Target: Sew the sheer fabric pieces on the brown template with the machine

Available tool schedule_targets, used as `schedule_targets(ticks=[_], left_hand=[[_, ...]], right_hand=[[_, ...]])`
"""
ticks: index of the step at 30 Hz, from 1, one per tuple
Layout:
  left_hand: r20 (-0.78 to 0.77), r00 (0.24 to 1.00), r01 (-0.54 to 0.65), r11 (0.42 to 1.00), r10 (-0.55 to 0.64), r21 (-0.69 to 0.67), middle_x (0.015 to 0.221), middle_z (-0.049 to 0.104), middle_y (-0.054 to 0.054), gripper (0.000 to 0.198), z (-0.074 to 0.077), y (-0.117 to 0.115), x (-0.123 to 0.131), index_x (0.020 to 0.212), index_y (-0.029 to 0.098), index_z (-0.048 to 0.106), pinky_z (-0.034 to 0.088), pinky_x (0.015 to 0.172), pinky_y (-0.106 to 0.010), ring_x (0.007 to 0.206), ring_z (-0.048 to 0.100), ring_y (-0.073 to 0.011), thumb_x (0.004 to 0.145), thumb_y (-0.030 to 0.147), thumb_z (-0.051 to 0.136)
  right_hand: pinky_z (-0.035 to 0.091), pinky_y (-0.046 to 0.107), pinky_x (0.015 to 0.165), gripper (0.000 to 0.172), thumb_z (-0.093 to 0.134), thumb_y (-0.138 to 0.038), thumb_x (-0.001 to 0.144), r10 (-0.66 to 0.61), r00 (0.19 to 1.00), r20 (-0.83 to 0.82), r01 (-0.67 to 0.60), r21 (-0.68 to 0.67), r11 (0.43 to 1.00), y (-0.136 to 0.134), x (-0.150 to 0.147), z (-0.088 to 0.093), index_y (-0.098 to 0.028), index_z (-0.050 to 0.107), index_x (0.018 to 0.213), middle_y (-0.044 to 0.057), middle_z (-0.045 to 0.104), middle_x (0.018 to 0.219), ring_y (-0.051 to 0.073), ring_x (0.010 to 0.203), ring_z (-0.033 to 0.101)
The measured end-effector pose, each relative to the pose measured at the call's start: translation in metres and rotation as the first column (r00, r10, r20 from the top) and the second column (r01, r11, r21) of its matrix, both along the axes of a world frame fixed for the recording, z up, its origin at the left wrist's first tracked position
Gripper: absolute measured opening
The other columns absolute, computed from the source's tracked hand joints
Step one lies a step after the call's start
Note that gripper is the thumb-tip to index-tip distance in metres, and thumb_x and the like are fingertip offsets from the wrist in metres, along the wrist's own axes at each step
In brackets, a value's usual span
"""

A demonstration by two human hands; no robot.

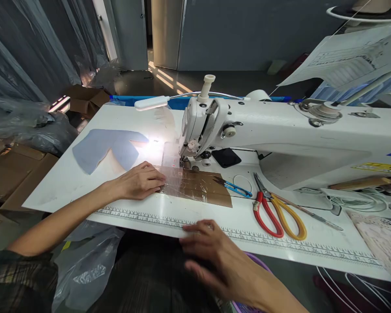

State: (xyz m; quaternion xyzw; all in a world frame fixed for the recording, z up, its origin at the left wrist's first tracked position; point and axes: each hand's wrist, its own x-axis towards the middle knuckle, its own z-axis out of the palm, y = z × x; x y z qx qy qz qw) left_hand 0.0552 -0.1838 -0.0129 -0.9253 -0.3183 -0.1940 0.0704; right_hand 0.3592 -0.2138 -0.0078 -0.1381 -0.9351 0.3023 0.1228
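Observation:
My left hand (140, 180) lies flat on the table, its fingertips on the left end of a clear plastic strip (172, 180) beside the needle area of a white sewing machine (241, 121). Brown tape-covered card (208, 188) is on the machine bed, right of those fingers. Over the table's front edge, my right hand (208, 256) hovers slightly blurred, fingers apart and holding nothing. Small blue snips (236, 188) rest partly on the brown card. A grey-blue cut piece (94, 148) lies at the left under the lamp's glow.
Red-handled scissors (267, 213) and yellow-handled scissors (289, 217) lie right of the card, near a thin pointed tool (322, 219). A black flat object (226, 158) sits under the machine arm. A printed ruler (280, 243) runs along the front edge. Cardboard boxes (18, 174) stand at left.

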Motion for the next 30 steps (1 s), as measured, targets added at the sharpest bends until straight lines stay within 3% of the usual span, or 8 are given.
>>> schedule_targets(ticks=[2, 4, 7, 11, 15, 18, 21, 30], left_hand=[[0.055, 0.996, 0.08, 0.995, -0.076, -0.062, 0.108, 0.073, -0.009, 0.017, -0.001, 0.004, 0.001, 0.104, 0.017, 0.069, 0.05, 0.08, -0.035, 0.092, 0.067, -0.018, 0.096, 0.02, 0.054], [0.108, 0.985, 0.147, 0.98, -0.133, -0.133, 0.105, 0.073, -0.008, 0.016, -0.003, 0.011, 0.003, 0.101, 0.017, 0.071, 0.052, 0.077, -0.034, 0.09, 0.068, -0.0178, 0.094, 0.021, 0.057], [0.191, 0.971, 0.189, 0.947, -0.142, -0.259, 0.096, 0.073, -0.008, 0.014, -0.009, 0.023, 0.007, 0.095, 0.016, 0.073, 0.055, 0.073, -0.03, 0.086, 0.068, -0.017, 0.092, 0.024, 0.061], [0.306, 0.945, 0.229, 0.901, -0.115, -0.368, 0.09, 0.073, -0.009, 0.014, -0.012, 0.032, 0.006, 0.087, 0.016, 0.075, 0.056, 0.071, -0.026, 0.081, 0.068, -0.0146, 0.09, 0.024, 0.064], [0.348, 0.937, 0.189, 0.884, -0.032, -0.428, 0.092, 0.073, -0.007, 0.013, -0.009, 0.03, 0.007, 0.088, 0.018, 0.075, 0.056, 0.076, -0.029, 0.082, 0.068, -0.0148, 0.089, 0.021, 0.062], [0.388, 0.921, 0.12, 0.916, 0.042, -0.383, 0.092, 0.073, -0.005, 0.013, -0.007, 0.026, 0.012, 0.085, 0.019, 0.074, 0.055, 0.078, -0.032, 0.082, 0.068, -0.0152, 0.085, 0.019, 0.061], [0.432, 0.901, 0.088, 0.961, 0.035, -0.261, 0.092, 0.073, -0.007, 0.016, -0.008, 0.023, 0.018, 0.083, 0.018, 0.073, 0.055, 0.076, -0.033, 0.082, 0.068, -0.0155, 0.085, 0.017, 0.057], [0.231, 0.969, 0.125, 0.982, -0.09, -0.141, 0.088, 0.075, -0.004, 0.019, -0.016, 0.02, 0.023, 0.082, 0.018, 0.069, 0.051, 0.072, -0.033, 0.076, 0.066, -0.0147, 0.09, 0.014, 0.052]], right_hand=[[0.048, 0.035, 0.097, 0.013, 0.061, -0.028, 0.091, 0.072, 0.997, -0.016, -0.074, -0.192, 0.979, -0.004, 0.007, 0.013, -0.019, 0.071, 0.09, 0.004, 0.073, 0.097, 0.019, 0.11, 0.062], [0.051, 0.033, 0.092, 0.015, 0.059, -0.028, 0.092, -0.004, 1.0, -0.005, 0.003, -0.247, 0.969, 0.005, 0.008, 0.021, -0.019, 0.071, 0.091, 0.006, 0.072, 0.099, 0.018, 0.104, 0.064], [0.052, 0.036, 0.087, 0.02, 0.055, -0.029, 0.093, -0.198, 0.98, 0.014, 0.198, -0.16, 0.967, 0.038, 0.002, 0.019, -0.019, 0.071, 0.098, 0.009, 0.071, 0.103, 0.02, 0.097, 0.065], [0.053, 0.033, 0.077, 0.026, 0.053, -0.035, 0.093, -0.301, 0.951, -0.068, 0.291, -0.127, 0.948, 0.089, -0.012, 0.01, -0.018, 0.072, 0.092, 0.01, 0.071, 0.1, 0.02, 0.089, 0.066], [0.05, 0.029, 0.065, 0.031, 0.051, -0.04, 0.091, -0.344, 0.939, 0.007, 0.341, -0.149, 0.928, 0.121, -0.031, 0.003, -0.018, 0.073, 0.09, 0.007, 0.072, 0.088, 0.018, 0.074, 0.064], [0.044, 0.026, 0.056, 0.031, 0.049, -0.036, 0.091, -0.4, 0.916, 0.027, 0.401, -0.113, 0.909, 0.132, -0.044, -0.007, -0.018, 0.074, 0.095, 0.003, 0.069, 0.075, 0.015, 0.061, 0.059], [0.046, 0.026, 0.06, 0.031, 0.049, -0.026, 0.089, -0.463, 0.885, -0.045, 0.463, -0.011, 0.886, 0.132, -0.049, -0.019, -0.02, 0.073, 0.108, 0.004, 0.07, 0.083, 0.015, 0.066, 0.06], [0.054, 0.038, 0.082, 0.036, 0.049, -0.018, 0.088, -0.323, 0.942, -0.086, 0.332, 0.125, 0.935, 0.128, -0.043, -0.036, -0.024, 0.072, 0.115, 0.009, 0.064, 0.101, 0.02, 0.088, 0.064]])
